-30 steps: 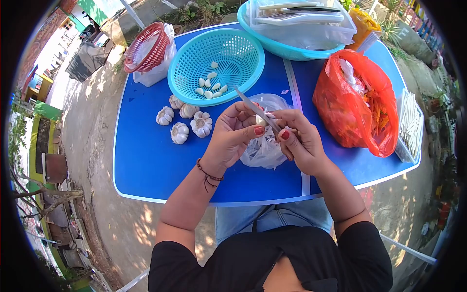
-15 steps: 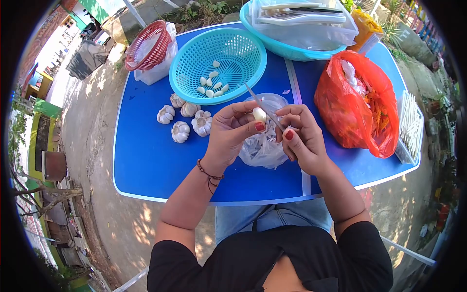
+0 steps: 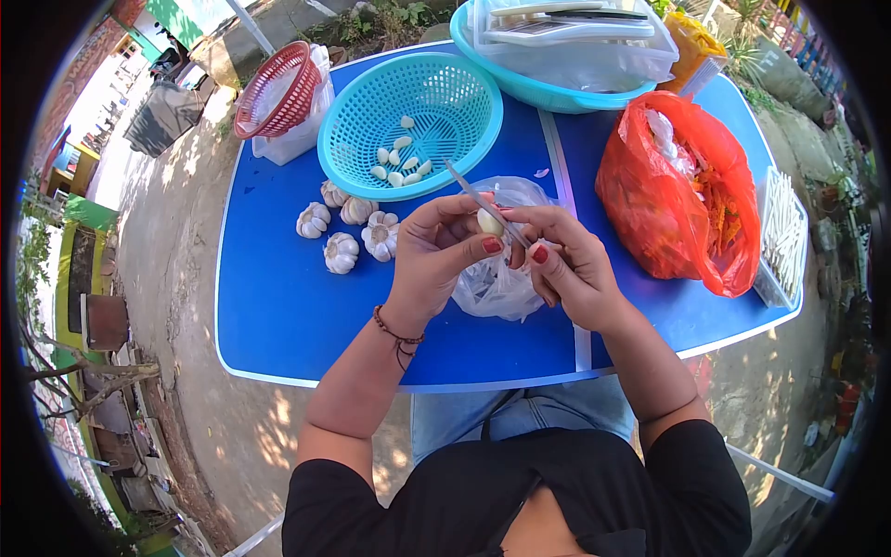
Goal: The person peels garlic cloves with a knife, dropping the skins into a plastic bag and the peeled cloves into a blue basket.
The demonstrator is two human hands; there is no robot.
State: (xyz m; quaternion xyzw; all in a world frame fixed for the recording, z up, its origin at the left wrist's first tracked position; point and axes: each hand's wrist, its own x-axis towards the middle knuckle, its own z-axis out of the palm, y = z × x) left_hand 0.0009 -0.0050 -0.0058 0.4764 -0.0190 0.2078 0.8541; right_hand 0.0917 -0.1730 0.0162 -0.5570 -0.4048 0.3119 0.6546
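Between the thumb and fingers of my left hand is a pale garlic clove. My right hand grips a small knife, its blade pointing up and left across the clove. Below both hands lies a clear plastic bag with thin peelings in it. Several peeled cloves rest in the turquoise basket beyond my left hand. Whole garlic bulbs sit on the blue table, left of my left hand.
A red plastic bag stands at the right, beside a clear box of white sticks. At the back, a turquoise basin bears a plastic container. A red basket is at the back left.
My right hand has shifted slightly left, bringing the knife closer over the clove. The fingers of both hands are nearer each other. The whole table view has moved slightly.
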